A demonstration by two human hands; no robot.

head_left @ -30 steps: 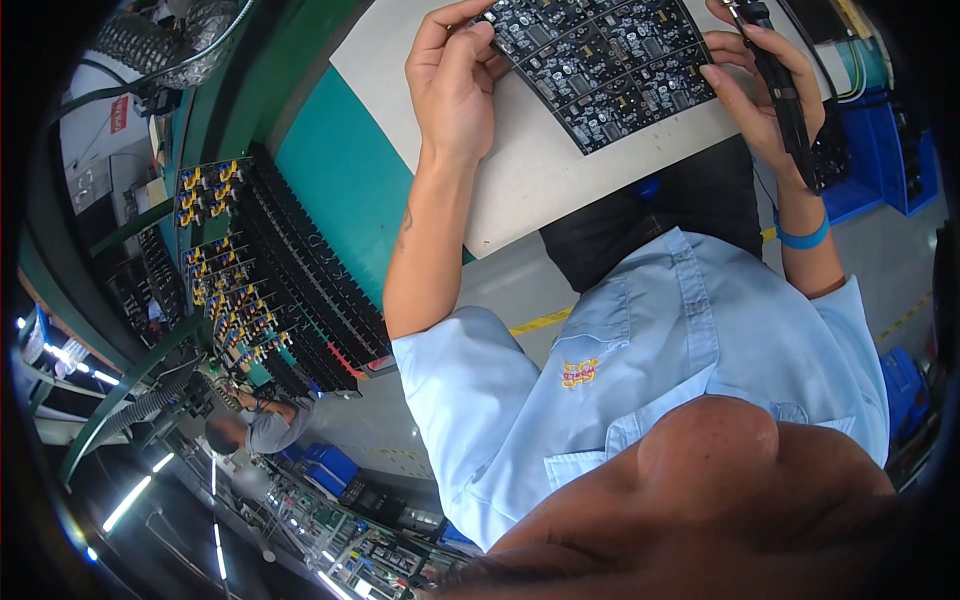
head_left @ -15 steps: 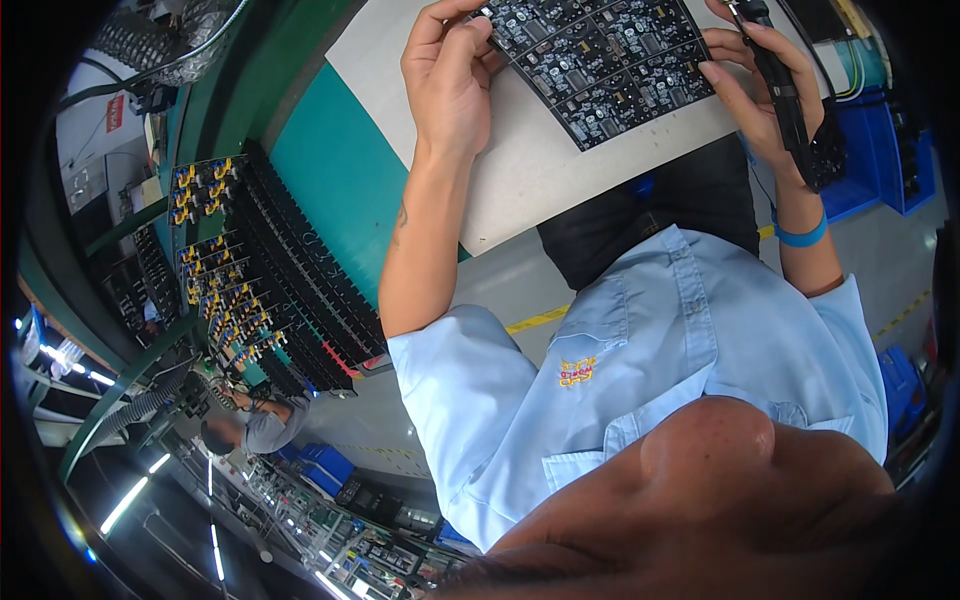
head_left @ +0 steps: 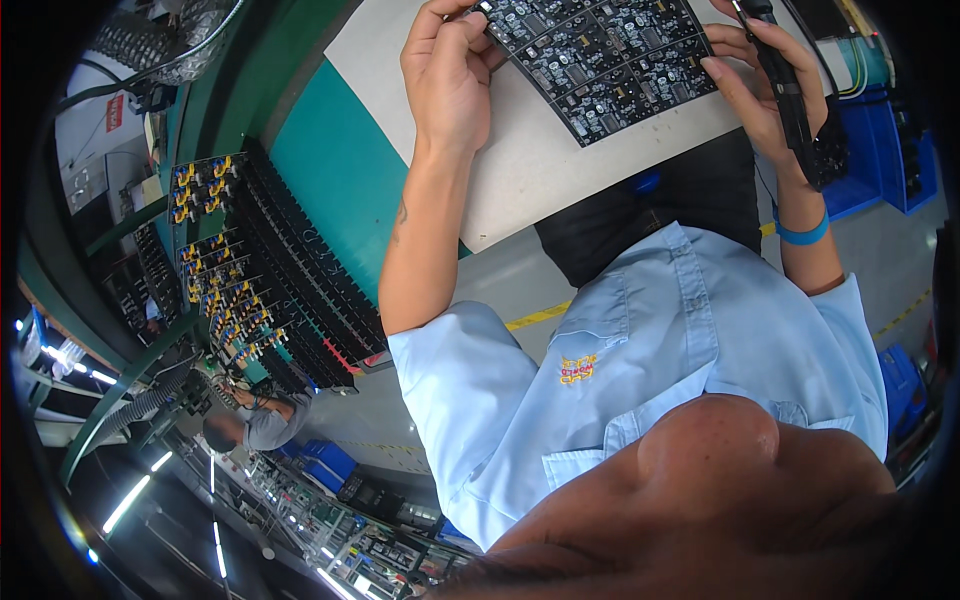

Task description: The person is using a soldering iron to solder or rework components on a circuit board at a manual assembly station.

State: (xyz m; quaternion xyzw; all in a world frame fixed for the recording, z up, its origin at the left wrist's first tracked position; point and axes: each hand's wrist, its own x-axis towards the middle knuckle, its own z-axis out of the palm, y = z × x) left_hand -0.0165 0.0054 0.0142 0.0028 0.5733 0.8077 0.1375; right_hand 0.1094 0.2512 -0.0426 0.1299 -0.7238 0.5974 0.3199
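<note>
A black circuit board panel (head_left: 615, 65), divided into several repeated sections full of small components, is held above the pale work mat (head_left: 540, 180). My left hand (head_left: 450, 85) grips its left edge, thumb on top, with some fingertips hidden behind the board. At the board's right edge, my right hand (head_left: 765, 90) is closed around a black pen-shaped tool (head_left: 787, 105) with a slim metal end. The right thumb and some fingers reach the panel's edge. The tool's exact kind and its far tip, cut off by the top of the picture, cannot be made out.
Left of the mat lies a green table surface (head_left: 330, 170). Beyond it, racks hold rows of black boards (head_left: 300, 260) with yellow parts (head_left: 225, 290). A blue bin (head_left: 875, 150) stands at right. Another person (head_left: 265, 425) works farther off at lower left.
The panel and both hands have shifted very slightly. The grip on the board and on the tool looks the same.
</note>
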